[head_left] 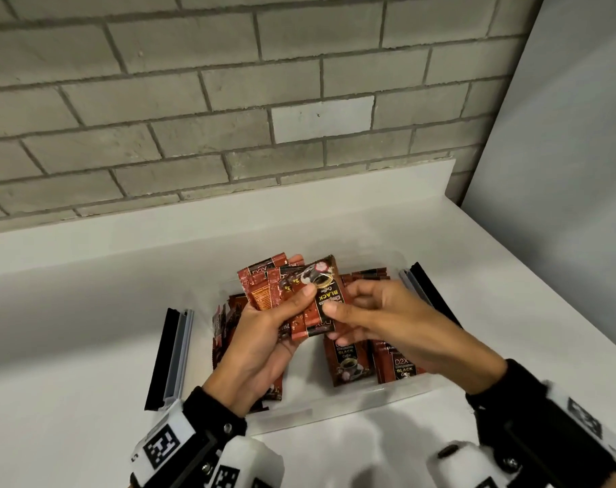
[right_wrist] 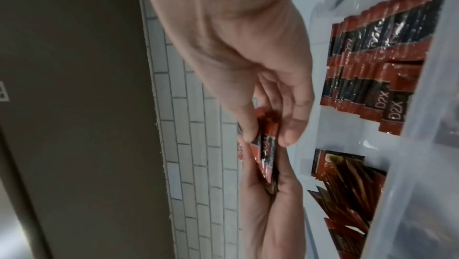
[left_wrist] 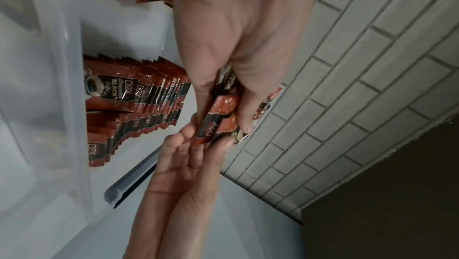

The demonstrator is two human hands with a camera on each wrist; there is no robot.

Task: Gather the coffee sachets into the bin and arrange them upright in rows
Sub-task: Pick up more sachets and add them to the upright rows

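Above the clear plastic bin (head_left: 334,406), near the white counter's (head_left: 88,311) back edge: left hand (head_left: 264,332) clamped round a fanned bundle of red-and-black coffee sachets (head_left: 264,287), thumb pressed across the front one. Right hand (head_left: 380,311) pinching the lower corner of the front sachet (head_left: 317,304), printed "BLACK Coffee", upside down. Hands close together, both over the bin and hiding part of its middle. Inside, toward the bin's right side, rows of D2X sachets (left_wrist: 139,90) standing upright; at its left side, looser sachets (right_wrist: 347,180) leaning at angles. Black-and-grey latch handles (head_left: 172,357) folded out at both ends of the bin. Behind, a grey brick wall (head_left: 194,100).
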